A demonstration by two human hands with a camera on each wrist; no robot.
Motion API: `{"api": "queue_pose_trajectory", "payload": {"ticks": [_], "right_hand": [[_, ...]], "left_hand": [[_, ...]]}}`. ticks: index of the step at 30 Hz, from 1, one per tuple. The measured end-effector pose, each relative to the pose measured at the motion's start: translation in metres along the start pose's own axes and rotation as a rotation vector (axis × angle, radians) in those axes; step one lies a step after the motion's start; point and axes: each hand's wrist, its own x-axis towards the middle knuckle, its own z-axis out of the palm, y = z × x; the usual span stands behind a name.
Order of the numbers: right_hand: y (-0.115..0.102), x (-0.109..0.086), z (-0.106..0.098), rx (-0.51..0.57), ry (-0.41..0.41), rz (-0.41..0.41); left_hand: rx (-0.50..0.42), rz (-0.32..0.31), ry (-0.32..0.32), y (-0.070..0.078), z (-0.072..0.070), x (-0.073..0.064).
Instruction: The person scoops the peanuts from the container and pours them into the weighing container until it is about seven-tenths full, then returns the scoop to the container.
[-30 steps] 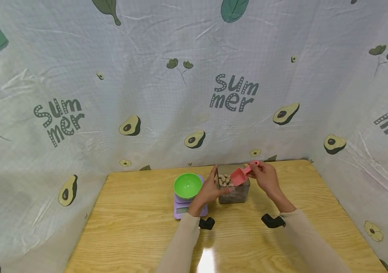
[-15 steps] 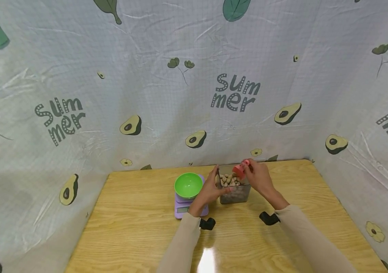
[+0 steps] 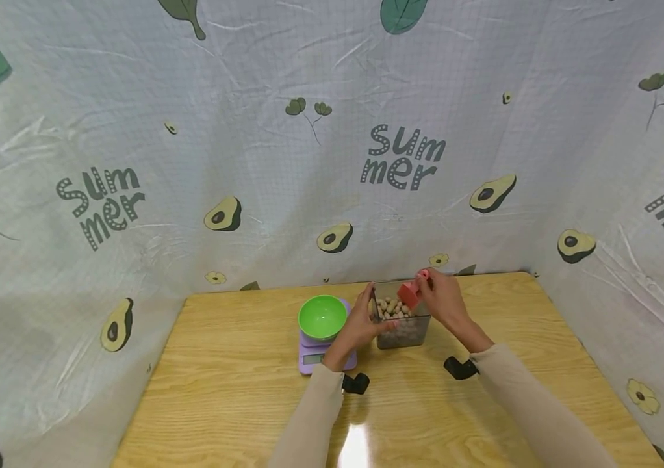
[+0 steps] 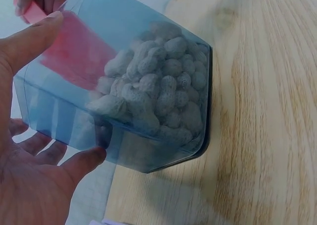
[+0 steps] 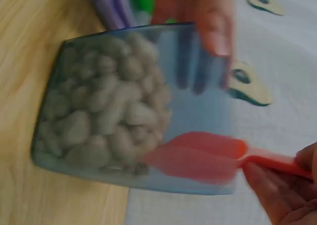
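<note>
Red scoop: one. Clear container: one. Peanuts: more than twenty showing in left wrist view; overlap prevents exact tally. Green bowl: one. Lilac scale: one. Tabletop: one. Two in all: left grip, right grip. Beige sleeves, two; black wrist pieces, two. Backdrop: "summer" prints, three, one cut by frame edge; yellow flowers, three.

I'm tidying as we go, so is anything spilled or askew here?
Nothing stands out: the peanuts I can see are inside the see-through container, the green bowl sits upright on the purple scale, and the right hand holds the red scoop.
</note>
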Motion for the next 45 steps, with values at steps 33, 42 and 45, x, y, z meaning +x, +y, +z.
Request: {"api": "queue_pose_trajectory", "payload": {"ticks": [33,42,45], "right_hand": [[0.003,-0.012,-0.001,0.343,-0.130,0.481],[-0.004,-0.009,0.004,0.504,-0.152,0.610],[-0.005,-0.009,0.005,0.542,-0.123,0.680]], "left_hand": [[0.045,0.015,0.015,0.001,0.003,0.001],[0.017,0.001,0.004,0.001,0.003,-0.001],[0.016,-0.002,0.000,0.001,0.003,-0.001]]}}
